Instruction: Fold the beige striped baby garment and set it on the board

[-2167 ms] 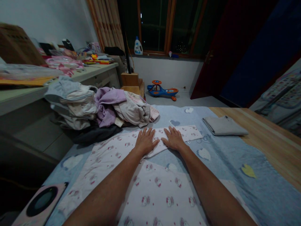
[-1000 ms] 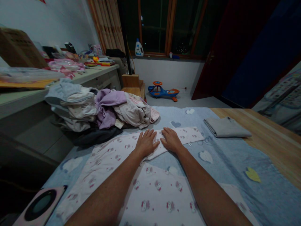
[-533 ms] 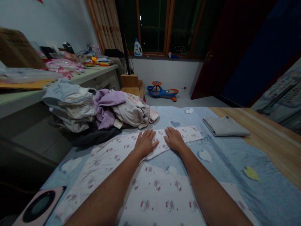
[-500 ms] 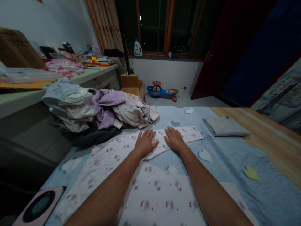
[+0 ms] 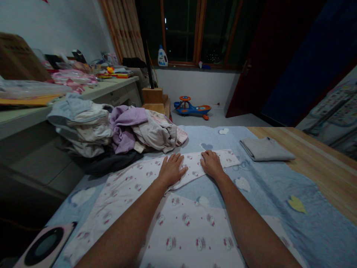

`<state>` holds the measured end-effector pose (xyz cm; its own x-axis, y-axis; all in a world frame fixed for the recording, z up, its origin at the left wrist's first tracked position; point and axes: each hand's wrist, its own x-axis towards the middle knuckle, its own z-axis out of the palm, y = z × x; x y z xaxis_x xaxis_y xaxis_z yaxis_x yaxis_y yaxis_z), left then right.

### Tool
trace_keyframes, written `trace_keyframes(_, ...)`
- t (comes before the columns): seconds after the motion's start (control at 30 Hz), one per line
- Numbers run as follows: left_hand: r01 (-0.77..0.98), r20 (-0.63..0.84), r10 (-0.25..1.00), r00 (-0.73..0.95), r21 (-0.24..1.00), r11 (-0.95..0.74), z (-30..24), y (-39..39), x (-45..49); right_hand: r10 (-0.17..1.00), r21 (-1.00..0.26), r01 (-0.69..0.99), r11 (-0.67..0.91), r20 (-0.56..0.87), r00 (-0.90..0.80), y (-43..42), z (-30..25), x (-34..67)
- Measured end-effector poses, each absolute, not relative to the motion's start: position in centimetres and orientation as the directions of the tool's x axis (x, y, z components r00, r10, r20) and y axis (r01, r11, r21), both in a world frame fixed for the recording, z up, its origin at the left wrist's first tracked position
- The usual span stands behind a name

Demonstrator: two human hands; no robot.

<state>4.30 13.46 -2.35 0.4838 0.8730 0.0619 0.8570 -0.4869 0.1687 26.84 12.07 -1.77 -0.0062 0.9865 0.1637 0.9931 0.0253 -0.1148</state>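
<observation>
Our hands lie open and flat, palms down, gripping nothing. Our left hand (image 5: 171, 170) and our right hand (image 5: 212, 165) both rest with fingers spread on a white cloth (image 5: 139, 175) printed with small pink cat faces. Its folded band runs crosswise ahead of us, long axis left to right, rising slightly to the right. Our right hand is nearer the band's narrow right tip, and our left hand is nearer the wider part, which spreads down and left past our forearm.

Between our forearms lies a lower panel (image 5: 189, 234) with the same print, and a wedge of blue quilt (image 5: 315, 223) shows between it and the band. The quilt carries a white cloud patch (image 5: 242, 184) and a yellow leaf patch (image 5: 296, 204).

Farther on, a folded grey garment (image 5: 266, 149) sits beyond our right hand. Beyond our left hand, a heap of clothes holds a lilac garment (image 5: 125, 134) and cream trousers (image 5: 157, 132), with a stack of pale clothes (image 5: 80, 119) beside it, under the edge of the counter (image 5: 122, 82). Past them stand a blue-and-orange ride-on toy (image 5: 192, 108) and, on the windowsill, a detergent bottle (image 5: 162, 56). Its label is too small to read, and we can make out no writing anywhere.
</observation>
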Motion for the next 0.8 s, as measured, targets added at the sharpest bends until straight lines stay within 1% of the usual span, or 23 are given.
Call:
trace_keyframes(0.23, 0.858, 0.060, 0.874, 0.482, 0.172, -0.485, -2.4, 13.5, 4.3, 0.991, -0.114, 0.991, 0.072, 0.120, -0.058, 12.5, -2.6, 27.4)
trace_keyframes(0.33, 0.856, 0.062, 0.873, 0.484, 0.172, -0.487, -2.3, 13.5, 4.3, 0.991, -0.143, 0.987, 0.079, 0.115, -0.063, 12.6, -2.6, 27.9)
trace_keyframes(0.47, 0.853, 0.066, 0.869, 0.491, 0.167, -0.495, -2.3, 13.5, 4.2, 0.984, -0.177, 0.984, 0.022, 0.179, 0.011, 12.6, -2.1, 28.6)
trace_keyframes(0.6, 0.854, 0.067, 0.868, 0.492, 0.159, -0.496, -2.4, 13.5, 4.2, 0.979, -0.142, 0.988, -0.063, 0.185, 0.089, 12.4, -1.7, 28.8)
trace_keyframes(0.8, 0.854, 0.071, 0.869, 0.490, 0.163, -0.494, -2.5, 13.5, 4.2, 0.987, -0.119, 0.992, -0.039, 0.153, 0.057, 12.4, -2.0, 28.7)
